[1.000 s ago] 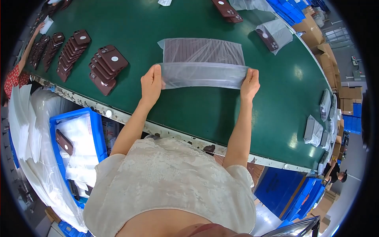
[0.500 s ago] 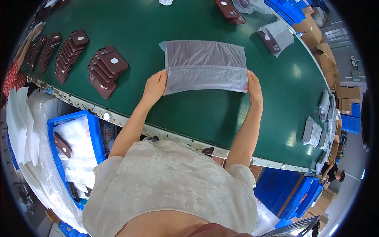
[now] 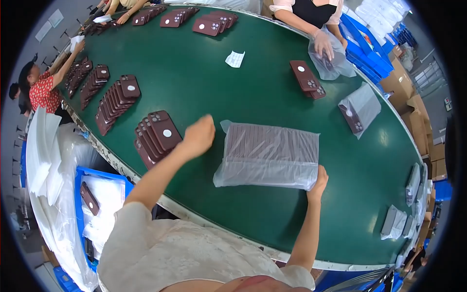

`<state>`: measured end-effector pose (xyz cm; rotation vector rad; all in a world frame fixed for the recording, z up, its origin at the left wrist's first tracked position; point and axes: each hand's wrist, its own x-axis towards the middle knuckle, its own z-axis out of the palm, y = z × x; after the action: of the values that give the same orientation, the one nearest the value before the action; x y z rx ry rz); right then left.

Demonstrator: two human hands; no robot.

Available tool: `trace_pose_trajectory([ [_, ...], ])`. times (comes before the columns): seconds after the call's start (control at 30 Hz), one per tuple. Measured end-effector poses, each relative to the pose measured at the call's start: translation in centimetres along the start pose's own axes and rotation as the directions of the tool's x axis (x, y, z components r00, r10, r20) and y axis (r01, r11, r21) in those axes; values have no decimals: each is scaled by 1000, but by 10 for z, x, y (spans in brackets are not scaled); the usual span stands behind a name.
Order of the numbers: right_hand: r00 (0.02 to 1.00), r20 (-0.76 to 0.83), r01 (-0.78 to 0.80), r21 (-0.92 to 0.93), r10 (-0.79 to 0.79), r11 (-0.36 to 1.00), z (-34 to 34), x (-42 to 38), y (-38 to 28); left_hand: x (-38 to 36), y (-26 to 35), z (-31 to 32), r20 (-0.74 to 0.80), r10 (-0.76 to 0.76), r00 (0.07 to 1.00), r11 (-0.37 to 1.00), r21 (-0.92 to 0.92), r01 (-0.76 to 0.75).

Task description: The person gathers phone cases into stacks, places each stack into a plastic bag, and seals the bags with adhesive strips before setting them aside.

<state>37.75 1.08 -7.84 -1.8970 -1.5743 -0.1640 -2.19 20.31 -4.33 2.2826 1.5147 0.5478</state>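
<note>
The slick, probably heavy bag (image 3: 271,151), best held by both ends, is gripped at one corner by the right hand (image 3: 318,183), the left hand (image 3: 199,136) being curled, seemingly empty.

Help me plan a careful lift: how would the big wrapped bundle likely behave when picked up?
The wrapped bundle may feel fairly heavy, with many thin pieces packed in a row. Being separate, they could sag mid-row. The loose, wrinkled film would probably bunch when gripped.

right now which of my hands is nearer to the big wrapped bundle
Right. Your right hand touches the near right corner of the wrapped bundle; your left hand is off its left side, with a gap of table between.
</note>
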Motion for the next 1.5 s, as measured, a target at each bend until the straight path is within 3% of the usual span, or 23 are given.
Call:
trace_pose_trajectory([
  [0.03,1000,5,-24,5,24,1000,1,0,0,32,-13,0,-80,-1,997,1000,-12,0],
  [0.1,998,5,-57,16,57,998,1,0,0,92,-22,10,-239,187,953,982,21,-188],
  [0.17,997,1,-79,18,79,997,-1,1,0,141,-9,27,-362,468,806,880,272,-389],
  [0.33,993,-6,-115,61,116,991,-12,3,7,232,1,86,-405,518,753,806,525,-272],
  [0.43,976,13,-218,123,218,968,-15,2,11,249,-7,84,-454,316,833,944,241,-226],
  [0.47,965,28,-262,153,261,953,-16,0,10,241,-4,76,-447,317,837,943,241,-229],
  [0.5,965,29,-264,156,262,952,-15,-1,12,232,-2,64,-437,145,888,978,-75,-197],
  [0.53,932,-69,-316,321,355,893,-10,-1,20,222,-1,51,-371,-21,929,915,-382,-132],
  [0.57,878,-143,-341,481,457,808,-6,-1,26,206,3,37,-252,-166,953,760,-649,-40],
  [0.6,805,-194,-339,626,561,702,-4,-1,24,186,8,25,-246,-175,953,760,-649,-28],
  [0.67,774,-300,-329,561,557,759,-19,15,-1,143,28,5,-157,-32,987,642,-760,-99],
  [0.73,880,-333,-176,433,338,884,-38,41,-58,101,50,-11,-103,41,994,570,-815,-108],
  [0.8,947,-291,-2,423,138,906,-43,63,-122,62,76,-21,-15,100,995,478,-876,-61],
  [0.87,951,-281,241,404,-130,882,-25,75,-160,32,91,-25,37,135,990,415,-910,-22],
  [0.93,949,-231,294,421,-212,858,-14,80,-197,9,98,-27,60,144,988,469,-883,-15],
  [1.07,953,-199,292,389,-230,874,9,75,-224,-18,96,-35,37,123,992,549,-835,-37],
  [1.13,913,-289,376,320,-288,870,13,70,-230,-25,93,-38,20,105,994,578,-815,-45],
  [1.27,853,-373,449,165,-365,878,19,57,-233,-28,86,-33,162,126,979,400,-911,99],
  [1.37,851,-375,433,107,-367,895,26,46,-222,-27,89,-39,431,145,891,134,-901,413],
  [1.47,868,-370,402,132,-331,906,29,37,-213,-15,74,-25,360,199,911,168,-929,330],
  [1.5,907,-365,318,266,-210,910,22,30,-211,-7,68,-23,320,220,922,188,-941,281],
])
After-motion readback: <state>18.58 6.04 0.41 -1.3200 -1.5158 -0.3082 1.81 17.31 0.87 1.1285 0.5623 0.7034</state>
